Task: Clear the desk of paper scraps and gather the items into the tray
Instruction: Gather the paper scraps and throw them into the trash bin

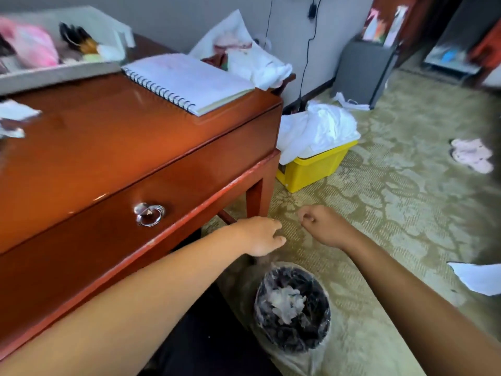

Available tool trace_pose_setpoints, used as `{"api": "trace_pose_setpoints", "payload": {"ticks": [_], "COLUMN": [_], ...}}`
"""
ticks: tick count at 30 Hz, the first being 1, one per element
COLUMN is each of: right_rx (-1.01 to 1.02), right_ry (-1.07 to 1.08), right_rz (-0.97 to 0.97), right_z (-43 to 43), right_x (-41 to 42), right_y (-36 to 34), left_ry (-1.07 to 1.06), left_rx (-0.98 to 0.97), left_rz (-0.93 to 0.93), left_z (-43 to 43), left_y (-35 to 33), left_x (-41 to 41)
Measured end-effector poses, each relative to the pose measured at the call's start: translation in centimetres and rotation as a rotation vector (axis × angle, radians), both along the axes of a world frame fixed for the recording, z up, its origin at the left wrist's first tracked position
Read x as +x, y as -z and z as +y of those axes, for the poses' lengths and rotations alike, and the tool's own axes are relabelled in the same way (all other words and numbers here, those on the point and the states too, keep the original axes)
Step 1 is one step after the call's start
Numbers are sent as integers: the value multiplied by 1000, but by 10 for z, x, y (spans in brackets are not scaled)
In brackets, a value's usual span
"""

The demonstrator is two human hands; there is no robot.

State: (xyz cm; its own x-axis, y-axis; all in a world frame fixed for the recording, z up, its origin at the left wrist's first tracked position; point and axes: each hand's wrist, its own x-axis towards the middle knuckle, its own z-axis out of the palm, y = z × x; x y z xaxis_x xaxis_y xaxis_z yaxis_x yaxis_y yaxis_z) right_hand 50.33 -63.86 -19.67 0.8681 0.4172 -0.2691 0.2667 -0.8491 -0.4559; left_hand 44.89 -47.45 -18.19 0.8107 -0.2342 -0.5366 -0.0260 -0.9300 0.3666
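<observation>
both hands hung just off the desk's front right corner, above the carpet. the left hand, nearer the desk leg, was slack and released, gripping nothing. the right hand, farther from the desk, was clenched, nothing visible in it. paper scraps lay at the desk's left edge, the tray at its back left, a spiral notebook at its back right. a lined bin stood before the desk, crumpled paper inside.

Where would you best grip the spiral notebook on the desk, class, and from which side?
Probably pinch the spiral notebook by its thick page edge nearest the front of the desk, coming from that side: it lies flat, coil along its left.
</observation>
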Motion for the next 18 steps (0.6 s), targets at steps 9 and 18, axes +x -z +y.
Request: {"api": "trace_pose_setpoints", "payload": {"ticks": [9,18], "right_rx": [169,270], "right_ry": [-190,-415], "right_rz": [-289,-378], "right_z": [65,166], "right_x": [-29,-69], "right_y": [-134,-189], "left_ry": [4,-201], "left_rx": [114,241], "left_rz": [-259,-454], "left_z": [56,141], "left_y": [-131,-192], "left_x": [-58,-146]}}
